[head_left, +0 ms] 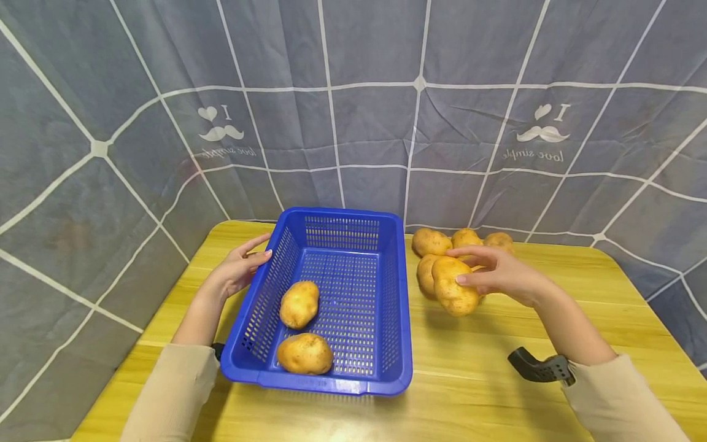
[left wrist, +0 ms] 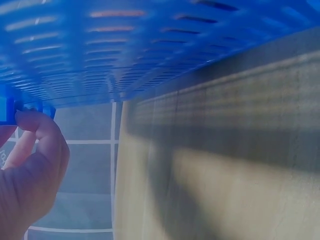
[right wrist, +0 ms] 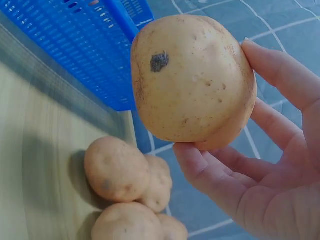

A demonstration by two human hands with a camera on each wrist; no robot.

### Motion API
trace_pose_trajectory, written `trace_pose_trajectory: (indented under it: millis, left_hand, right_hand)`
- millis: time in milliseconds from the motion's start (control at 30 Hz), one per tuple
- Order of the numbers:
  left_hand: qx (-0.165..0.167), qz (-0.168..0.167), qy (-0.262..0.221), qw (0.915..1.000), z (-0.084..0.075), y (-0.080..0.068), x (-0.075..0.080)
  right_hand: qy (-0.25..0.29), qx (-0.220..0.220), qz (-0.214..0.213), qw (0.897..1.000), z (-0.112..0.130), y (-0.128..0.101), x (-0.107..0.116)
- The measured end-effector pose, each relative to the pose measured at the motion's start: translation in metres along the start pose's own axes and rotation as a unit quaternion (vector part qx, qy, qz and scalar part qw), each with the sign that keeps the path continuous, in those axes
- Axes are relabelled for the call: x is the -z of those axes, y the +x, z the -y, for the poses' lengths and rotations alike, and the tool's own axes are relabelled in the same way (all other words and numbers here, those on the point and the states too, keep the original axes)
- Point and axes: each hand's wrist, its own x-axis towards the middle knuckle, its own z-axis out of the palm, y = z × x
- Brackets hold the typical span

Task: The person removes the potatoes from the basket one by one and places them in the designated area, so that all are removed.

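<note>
In the head view, my right hand (head_left: 499,276) pinches a yellow potato (head_left: 454,287) between thumb and fingers, to the right of the blue plastic basket (head_left: 405,307). The right wrist view shows this potato (right wrist: 192,80) close up, with a dark spot on its skin and my fingertips at its side and underside. At the basket's left rim is my left hand (head_left: 239,270), its thumb over the edge and fingers outside. From the left wrist, the hand (left wrist: 37,160) grips the rim beside the slotted wall (left wrist: 125,55). Two potatoes lie inside, one potato (head_left: 299,304) behind another potato (head_left: 305,353).
Several more potatoes (head_left: 431,242) are grouped at the table's back edge, right of the basket; one potato (head_left: 425,275) is partly hidden by the held one. The wooden table (head_left: 497,393) meets a grey, white-lined curtain (head_left: 370,129) behind. A black band (head_left: 541,368) sits at my right wrist.
</note>
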Motion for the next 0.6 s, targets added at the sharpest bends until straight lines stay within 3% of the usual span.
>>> trace_pose_trajectory:
  millis: [200,600]
  left_hand:
    - [0.006,0.01,-0.028,0.9996,-0.001,0.0,0.0]
    - [0.0,0.011,-0.036,0.9993,0.003,0.002,0.002]
  right_hand:
    - [0.012,0.017,-0.001,1.0,-0.007,-0.011,0.009]
    - [-0.003,-0.003,-0.033,0.999,-0.02,-0.03,0.02]
